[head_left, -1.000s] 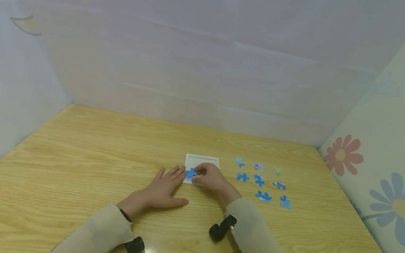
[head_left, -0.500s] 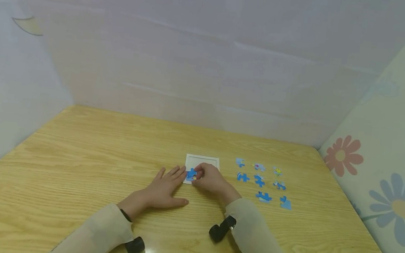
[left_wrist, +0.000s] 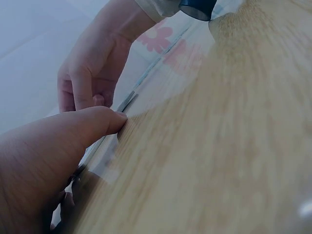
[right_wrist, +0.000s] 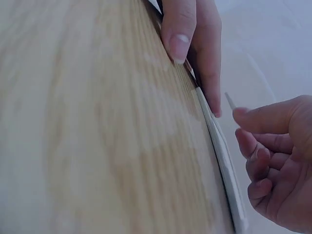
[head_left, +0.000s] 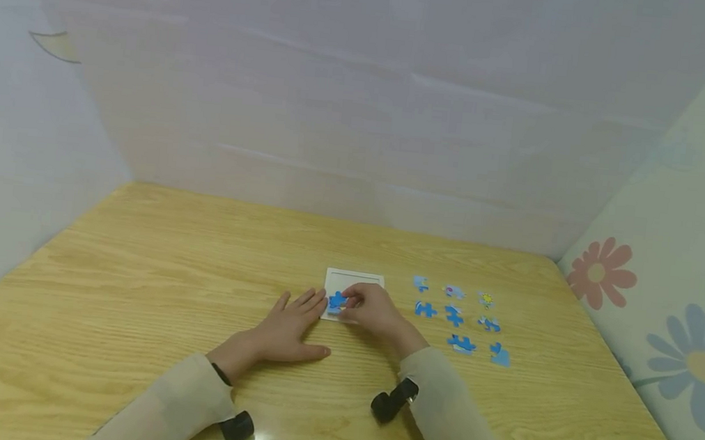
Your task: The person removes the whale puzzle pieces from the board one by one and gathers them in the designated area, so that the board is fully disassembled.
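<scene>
A blue jigsaw piece (head_left: 337, 301) is pinched between the thumb and fingers of my right hand (head_left: 376, 311), over the near left part of a white puzzle tray (head_left: 357, 274). In the right wrist view the piece (right_wrist: 229, 101) shows edge-on, apart from the tray's rim (right_wrist: 225, 165). My left hand (head_left: 288, 327) lies with straight, spread fingers on the table, its fingertips at the tray's left edge. The right hand hides the tray's right part. In the left wrist view, my left thumb (left_wrist: 100, 122) points toward the right hand.
Several blue jigsaw pieces (head_left: 454, 316) lie apart in rough rows on the wooden table (head_left: 198, 255), right of the tray. Pale cloth walls (head_left: 361, 123) stand along the table's back and sides. A dark wrist camera (head_left: 238, 429) sits at each sleeve cuff.
The blue piece has turned and shifted slightly in my right fingers, staying over the tray. My left hand stays in place, and the head view has shifted a little.
</scene>
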`<action>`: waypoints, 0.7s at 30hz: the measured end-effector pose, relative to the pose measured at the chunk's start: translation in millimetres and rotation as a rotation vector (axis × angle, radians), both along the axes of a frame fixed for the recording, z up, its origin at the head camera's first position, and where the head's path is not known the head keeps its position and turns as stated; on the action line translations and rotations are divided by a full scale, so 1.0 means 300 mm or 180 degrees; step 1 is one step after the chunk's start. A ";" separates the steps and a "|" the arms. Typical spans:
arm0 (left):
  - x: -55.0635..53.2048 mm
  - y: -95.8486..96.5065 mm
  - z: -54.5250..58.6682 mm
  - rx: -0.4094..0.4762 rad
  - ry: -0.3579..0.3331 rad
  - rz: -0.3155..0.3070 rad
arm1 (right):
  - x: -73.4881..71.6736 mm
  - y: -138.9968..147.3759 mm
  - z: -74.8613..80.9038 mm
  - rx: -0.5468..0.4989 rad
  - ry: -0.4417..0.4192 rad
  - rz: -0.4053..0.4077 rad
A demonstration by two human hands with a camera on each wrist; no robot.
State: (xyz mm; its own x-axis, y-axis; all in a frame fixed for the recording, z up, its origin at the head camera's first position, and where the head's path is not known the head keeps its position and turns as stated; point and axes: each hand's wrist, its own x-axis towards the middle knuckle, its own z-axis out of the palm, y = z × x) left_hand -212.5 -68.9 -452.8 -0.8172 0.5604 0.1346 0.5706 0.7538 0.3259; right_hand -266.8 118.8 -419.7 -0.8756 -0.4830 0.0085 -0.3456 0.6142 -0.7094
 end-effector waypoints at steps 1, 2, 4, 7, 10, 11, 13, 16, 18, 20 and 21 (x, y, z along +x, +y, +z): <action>0.000 0.001 0.000 -0.0013 -0.0001 0.0010 | 0.002 0.004 0.004 -0.0021 -0.0006 -0.0003; 0.000 0.001 0.000 -0.0020 -0.0002 0.0019 | 0.004 0.008 0.010 -0.0027 0.0004 0.0000; 0.000 0.002 0.001 -0.0014 -0.0018 0.0036 | 0.009 0.018 0.021 -0.0031 0.0047 0.0010; 0.001 0.003 0.002 -0.0005 -0.0045 0.0058 | 0.017 0.038 0.036 0.0009 0.0120 0.0014; 0.001 0.004 0.000 -0.0003 -0.0069 0.0076 | 0.029 0.065 0.056 -0.0004 0.0215 0.0021; 0.001 0.004 0.000 -0.0006 -0.0071 0.0080 | 0.033 0.076 0.064 -0.0030 0.0236 0.0029; 0.000 0.005 -0.001 -0.0002 -0.0074 0.0086 | 0.041 0.100 0.078 -0.0087 0.0299 0.0042; 0.001 0.006 -0.001 0.0005 -0.0066 0.0084 | 0.050 0.143 0.092 -0.0204 0.0313 0.0090; 0.002 0.006 0.000 0.0018 -0.0063 0.0072 | 0.056 0.174 0.099 -0.0238 0.0324 0.0095; 0.003 0.006 0.001 0.0037 -0.0053 0.0052 | 0.061 0.205 0.105 -0.0270 0.0310 0.0111; 0.004 0.006 0.001 0.0044 -0.0055 0.0043 | 0.063 0.221 0.107 -0.0276 0.0317 0.0114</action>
State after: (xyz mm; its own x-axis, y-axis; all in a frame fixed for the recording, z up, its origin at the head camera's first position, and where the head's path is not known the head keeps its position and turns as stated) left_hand -211.3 -67.1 -452.4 -0.8270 0.5475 0.1279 0.5545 0.7568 0.3459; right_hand -248.1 185.0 -387.7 -0.8506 -0.5075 0.1375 -0.4375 0.5381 -0.7204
